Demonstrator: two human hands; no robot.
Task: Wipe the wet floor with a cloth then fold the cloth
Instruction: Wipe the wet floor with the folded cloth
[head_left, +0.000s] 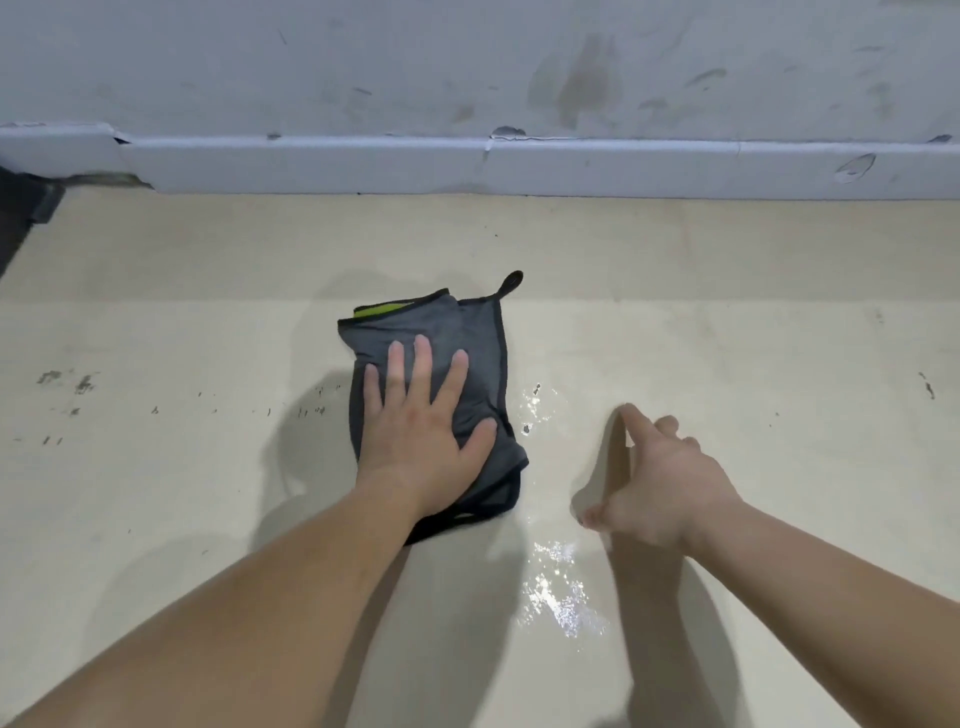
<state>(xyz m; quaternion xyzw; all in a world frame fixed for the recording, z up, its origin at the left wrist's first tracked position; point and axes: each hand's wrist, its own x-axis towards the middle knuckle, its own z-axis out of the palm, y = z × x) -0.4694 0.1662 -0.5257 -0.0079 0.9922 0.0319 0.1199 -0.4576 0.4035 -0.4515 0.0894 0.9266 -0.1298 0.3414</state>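
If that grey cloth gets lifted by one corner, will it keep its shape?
Probably not: the grey cloth lies in soft, rumpled folds, so it would likely droop. Pushed by the left hand, it should slide easily over the wet patch.

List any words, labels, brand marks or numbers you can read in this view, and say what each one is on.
There is none to read.
Grey cloth under the left hand: no print shows; only a lime-green patch and a black hanging loop, both blank.
Floor, baseboard and wall: only scuffs, chips and stains, no lettering.
Right hand: holds nothing.
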